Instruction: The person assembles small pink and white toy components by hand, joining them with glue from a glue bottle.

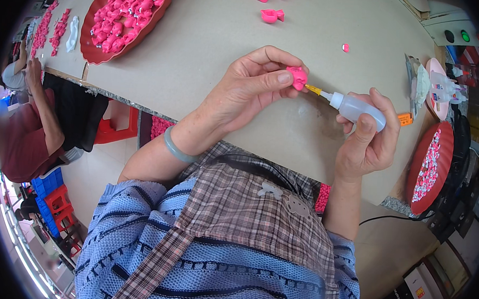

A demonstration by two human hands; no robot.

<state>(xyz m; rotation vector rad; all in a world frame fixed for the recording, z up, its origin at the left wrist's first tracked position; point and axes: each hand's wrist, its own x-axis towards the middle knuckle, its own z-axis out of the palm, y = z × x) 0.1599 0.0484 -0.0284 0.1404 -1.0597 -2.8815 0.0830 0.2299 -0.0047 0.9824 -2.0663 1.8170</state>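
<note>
Between the thumb and fingers of my left hand [257, 80] is a small pink figure piece [297, 78], held above the table. My right hand [369, 133] grips a translucent squeeze bottle [362, 110] with a white cap and a yellow nozzle [313, 89]. The nozzle's tip points left and meets, or nearly meets, the lower right side of the pink piece. Whether any liquid comes out is too small to see. A tiny pink-and-white piece [345, 47] lies on the table beyond my right hand.
A red scalloped dish [94, 55] heaped with pink pieces stands far left. Loose pink pieces [272, 16] lie at the far middle. On the right are a red dish [447, 157] of small pink-and-white parts, an orange box [405, 119] and bottles [443, 88]. Another person [29, 131] sits at left.
</note>
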